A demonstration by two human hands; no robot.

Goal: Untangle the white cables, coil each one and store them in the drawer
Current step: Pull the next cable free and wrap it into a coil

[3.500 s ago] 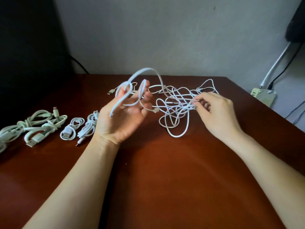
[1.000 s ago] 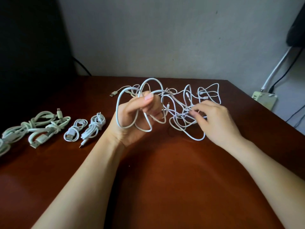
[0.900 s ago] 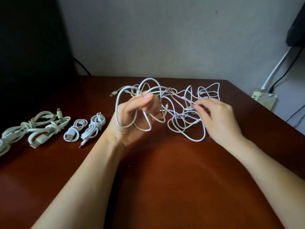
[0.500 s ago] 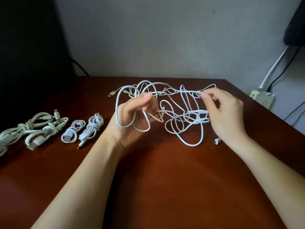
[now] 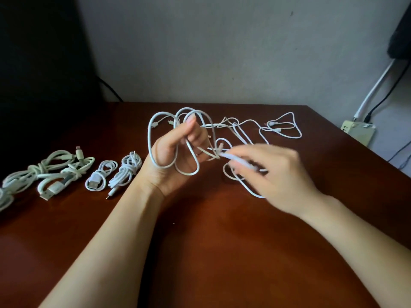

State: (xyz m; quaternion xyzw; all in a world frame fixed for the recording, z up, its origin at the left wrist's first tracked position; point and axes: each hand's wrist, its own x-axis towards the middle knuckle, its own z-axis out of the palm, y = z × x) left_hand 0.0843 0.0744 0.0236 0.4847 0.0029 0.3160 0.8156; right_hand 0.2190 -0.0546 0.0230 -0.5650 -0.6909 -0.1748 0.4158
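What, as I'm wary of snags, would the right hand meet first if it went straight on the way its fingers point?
Probably the crossed white cables just left of the right hand, then the left hand gripping loops; blur leaves depth unclear.

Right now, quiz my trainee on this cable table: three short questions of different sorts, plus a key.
1. True or false: the left hand grips loops of white cable above the table.
2. Multiple choice: the coiled bundles lie A) left of the left hand, B) on a chair, C) in a box.
3. One word: which hand is motion-blurred?
Key: 1 true; 2 A; 3 the right hand.
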